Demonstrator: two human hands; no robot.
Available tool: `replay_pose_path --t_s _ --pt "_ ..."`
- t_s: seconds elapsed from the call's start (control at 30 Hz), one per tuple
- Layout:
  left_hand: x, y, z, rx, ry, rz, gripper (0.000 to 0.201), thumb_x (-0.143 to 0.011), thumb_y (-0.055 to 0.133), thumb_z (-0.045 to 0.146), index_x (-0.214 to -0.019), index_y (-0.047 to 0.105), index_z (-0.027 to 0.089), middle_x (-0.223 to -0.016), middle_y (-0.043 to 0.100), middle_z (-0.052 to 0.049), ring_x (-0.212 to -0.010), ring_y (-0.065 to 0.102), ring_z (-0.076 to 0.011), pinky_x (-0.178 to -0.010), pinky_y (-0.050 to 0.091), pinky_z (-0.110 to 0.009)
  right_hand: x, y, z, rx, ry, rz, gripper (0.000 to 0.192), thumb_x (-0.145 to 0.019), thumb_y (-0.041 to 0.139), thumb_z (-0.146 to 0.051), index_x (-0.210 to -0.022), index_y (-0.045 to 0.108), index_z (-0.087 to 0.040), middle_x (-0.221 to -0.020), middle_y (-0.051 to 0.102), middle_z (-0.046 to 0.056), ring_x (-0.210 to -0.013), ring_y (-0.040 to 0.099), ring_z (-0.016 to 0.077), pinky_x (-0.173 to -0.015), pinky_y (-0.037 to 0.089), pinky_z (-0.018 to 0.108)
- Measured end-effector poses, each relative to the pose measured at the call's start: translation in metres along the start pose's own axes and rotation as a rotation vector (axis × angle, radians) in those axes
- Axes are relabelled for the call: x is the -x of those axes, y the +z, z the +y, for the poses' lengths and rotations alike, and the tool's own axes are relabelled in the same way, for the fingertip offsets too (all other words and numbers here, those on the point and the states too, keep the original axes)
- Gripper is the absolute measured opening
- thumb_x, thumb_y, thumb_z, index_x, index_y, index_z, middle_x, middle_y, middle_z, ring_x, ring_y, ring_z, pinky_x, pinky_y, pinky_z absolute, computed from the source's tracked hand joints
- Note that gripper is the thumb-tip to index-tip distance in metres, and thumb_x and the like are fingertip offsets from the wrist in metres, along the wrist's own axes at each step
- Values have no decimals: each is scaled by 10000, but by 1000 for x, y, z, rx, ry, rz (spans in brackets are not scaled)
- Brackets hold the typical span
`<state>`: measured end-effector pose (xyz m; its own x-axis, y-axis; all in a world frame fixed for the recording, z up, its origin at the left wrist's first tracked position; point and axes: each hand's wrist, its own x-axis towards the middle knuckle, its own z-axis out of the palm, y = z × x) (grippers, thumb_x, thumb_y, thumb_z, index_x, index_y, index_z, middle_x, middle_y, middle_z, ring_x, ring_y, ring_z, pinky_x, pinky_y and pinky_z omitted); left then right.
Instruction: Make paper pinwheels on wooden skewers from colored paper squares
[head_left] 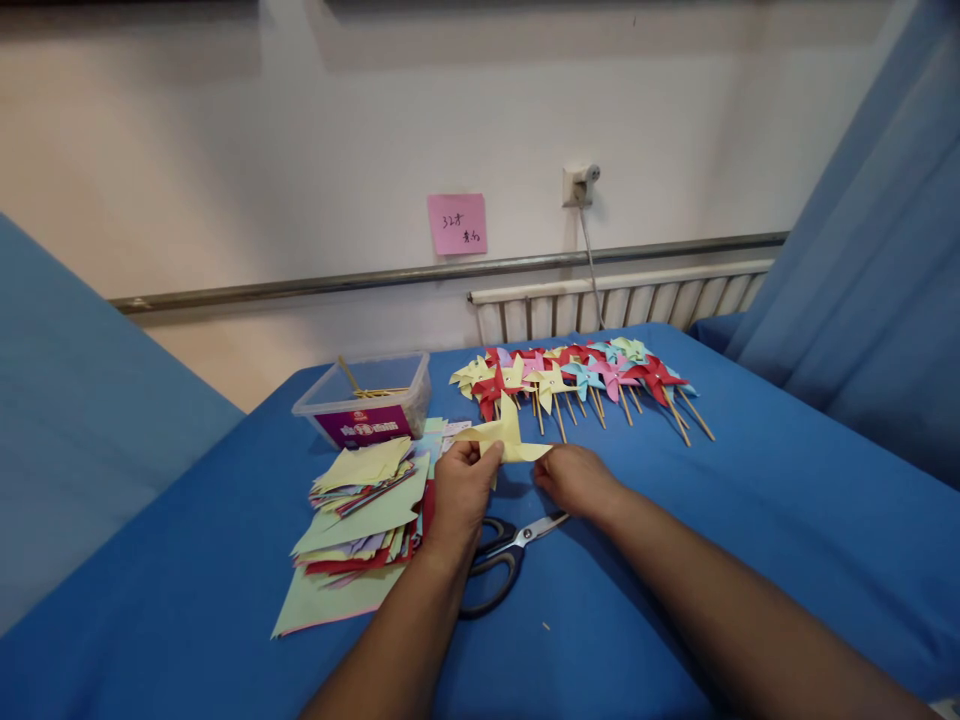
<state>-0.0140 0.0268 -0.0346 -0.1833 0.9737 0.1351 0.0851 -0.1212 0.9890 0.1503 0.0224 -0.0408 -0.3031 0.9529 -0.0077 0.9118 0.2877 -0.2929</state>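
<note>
Head view is showing both hands meeting over a blue-covered table [750, 560], working a yellow paper pinwheel [504, 434] between them. The left hand [461, 490] is pinching the pinwheel's left edge, thumb and fingers closed on the paper. The right hand [576, 478] is closing on the right tip of the same piece, fingers curled under, so how tightly it is gripping cannot be told. Just below the two hands, black-handled scissors [502, 560] are lying on the cloth, partly under the left wrist. Left of the left hand a stack of coloured paper squares [360, 520] is sitting, with a clear plastic box [365, 398] beyond it. Beyond the hands, finished pinwheels on sticks [581, 382] are lying in a row.
</note>
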Motion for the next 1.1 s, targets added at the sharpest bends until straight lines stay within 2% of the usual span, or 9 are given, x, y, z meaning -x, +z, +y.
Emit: replay_pose_path --t_s 0.2,0.3,0.43,0.53,0.6,0.77,0.97,1.1 --pt "0 1 -1 -11 -14 31 269 -624 726 387 -622 594 153 -532 542 25 -472 446 -91 -452 318 -212 0 0 4 -81 -6 -26 147 -804 548 -200 -799 695 -212 -844 717 41 -775 632 162 -608 339 243" --pt "-2 1 -3 20 -32 42 271 -612 736 395 -646 618 154 -538 560 22 -477 476 -100 -465 345 -218 -4 2 11 -219 49 39 119 -800 568 -211 -810 686 -204 -825 717 33 -746 625 151 -610 357 233" --pt "-3 2 -4 66 -45 34 261 -603 736 384 -698 657 153 -604 613 3 -515 515 -112 -494 377 -225 -11 3 20 -588 219 347 137 -822 569 -280 -821 666 -184 -789 708 38 -693 617 154 -620 415 243" --pt "-1 4 -2 37 -36 57 238 -599 735 368 -665 650 156 -586 595 10 -514 494 -105 -490 359 -219 -7 -2 15 -843 187 599 199 -819 581 -352 -818 659 -169 -766 693 49 -676 609 162 -626 453 259" --pt "2 5 0 9 -31 65 222 -596 737 350 -623 631 156 -550 559 24 -494 457 -94 -479 337 -214 -1 -5 5 -877 112 690 198 -809 600 -363 -814 661 -175 -771 686 48 -676 603 160 -636 467 262" --pt "9 10 6 -2 -30 22 223 -610 731 343 -595 610 156 -523 526 40 -474 411 -82 -476 323 -211 13 -3 -18 -718 -85 657 127 -834 590 -292 -806 670 -198 -781 664 30 -718 602 149 -687 468 254" --pt "13 13 8 -7 -27 -33 224 -610 732 341 -619 621 147 -555 557 23 -495 430 -87 -476 321 -209 10 3 -15 -676 -83 651 117 -843 591 -271 -812 670 -190 -791 663 32 -720 610 145 -680 467 248" --pt "14 13 9 -15 -41 -34 274 -596 745 376 -587 593 148 -509 507 44 -468 393 -75 -463 296 -205 8 5 -13 -702 -92 672 93 -825 613 -267 -798 670 -198 -765 661 21 -689 607 148 -662 475 260"
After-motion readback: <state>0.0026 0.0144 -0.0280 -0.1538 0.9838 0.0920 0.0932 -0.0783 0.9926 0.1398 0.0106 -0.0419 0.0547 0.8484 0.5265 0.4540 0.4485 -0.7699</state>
